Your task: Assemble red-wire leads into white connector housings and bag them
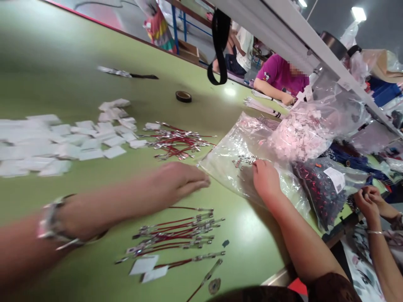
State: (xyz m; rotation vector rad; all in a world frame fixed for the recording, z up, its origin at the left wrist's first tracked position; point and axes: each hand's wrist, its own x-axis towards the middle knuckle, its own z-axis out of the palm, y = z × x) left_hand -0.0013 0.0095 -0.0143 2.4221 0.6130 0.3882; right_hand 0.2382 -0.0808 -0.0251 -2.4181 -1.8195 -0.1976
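Head view: a green worktable (56, 54) is filling a workshop room, with a seated co-worker (280, 77) beyond it. The left hand (176, 182) is hovering flat, fingers together, above the red cords (179, 235). The right hand (264, 178) is pinching metal clips (245, 160) on a clear plastic bag (226, 159) right of the cords.

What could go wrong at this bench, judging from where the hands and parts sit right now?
1. The left hand sweeps blurred, low over the table between two piles of red wire leads; it could scatter or tangle them.
2. The right hand pinches small metal clips on a slippery clear plastic bag; pieces might slide off.
3. The white tags lie loose and could mix with the leads.
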